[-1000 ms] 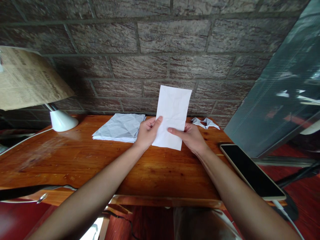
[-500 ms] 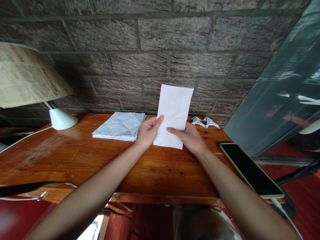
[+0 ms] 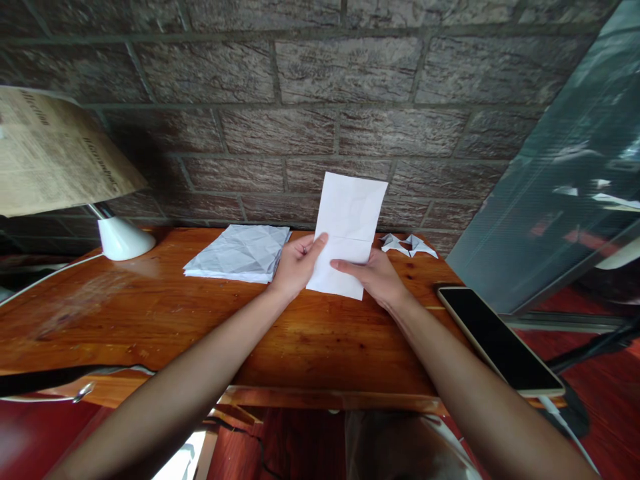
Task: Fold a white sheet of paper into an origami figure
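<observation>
A white sheet of paper (image 3: 351,207), taller than wide with a crease across its middle, is held up over the wooden table. My left hand (image 3: 299,263) grips its left edge, thumb on the front face and fingers behind. On the lower right, my right hand (image 3: 377,273) pinches the sheet the same way, its thumb lying across the front below the crease. The fingers behind the paper are mostly hidden. Close to my left hand lies a stack of creased paper sheets (image 3: 240,252). Small folded paper pieces (image 3: 410,245) sit beyond my right hand.
A lamp with a white base (image 3: 125,239) and newspaper-print shade (image 3: 60,150) stands at the left. A phone (image 3: 500,340) with a white cable lies along the right edge of the wooden table (image 3: 320,347). Behind rises a brick wall (image 3: 280,133).
The sheet has dipped very slightly, and my right thumb has shifted a little to the left on it. Both hands keep their hold.
</observation>
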`<state>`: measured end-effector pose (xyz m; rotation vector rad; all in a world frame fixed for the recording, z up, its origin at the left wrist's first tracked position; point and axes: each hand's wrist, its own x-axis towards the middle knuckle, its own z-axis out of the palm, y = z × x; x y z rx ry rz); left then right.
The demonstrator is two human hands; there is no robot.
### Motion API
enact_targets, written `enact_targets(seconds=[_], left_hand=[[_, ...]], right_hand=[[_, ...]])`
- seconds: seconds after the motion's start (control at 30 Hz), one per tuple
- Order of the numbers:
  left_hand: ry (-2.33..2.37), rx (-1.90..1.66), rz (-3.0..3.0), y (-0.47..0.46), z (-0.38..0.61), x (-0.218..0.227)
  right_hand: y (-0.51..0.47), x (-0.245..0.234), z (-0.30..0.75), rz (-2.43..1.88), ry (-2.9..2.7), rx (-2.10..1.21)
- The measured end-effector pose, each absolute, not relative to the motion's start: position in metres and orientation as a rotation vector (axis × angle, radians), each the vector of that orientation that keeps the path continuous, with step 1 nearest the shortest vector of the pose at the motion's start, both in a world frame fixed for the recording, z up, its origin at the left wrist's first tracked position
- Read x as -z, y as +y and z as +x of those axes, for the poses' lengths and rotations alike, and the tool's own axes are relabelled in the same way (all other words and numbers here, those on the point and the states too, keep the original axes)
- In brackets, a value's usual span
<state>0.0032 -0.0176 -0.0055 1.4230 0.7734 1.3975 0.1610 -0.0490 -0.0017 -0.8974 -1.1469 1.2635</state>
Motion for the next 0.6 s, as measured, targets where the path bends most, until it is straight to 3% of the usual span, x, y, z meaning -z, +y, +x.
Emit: enact_targets(seconds=[0.6], left_hand=[[0.751,-1.432,1.452,-0.0158,0.0043,0.0014]], right_hand=[[-0.0466,-0.0038,0.1713,-0.894,-1.074,-1.199]])
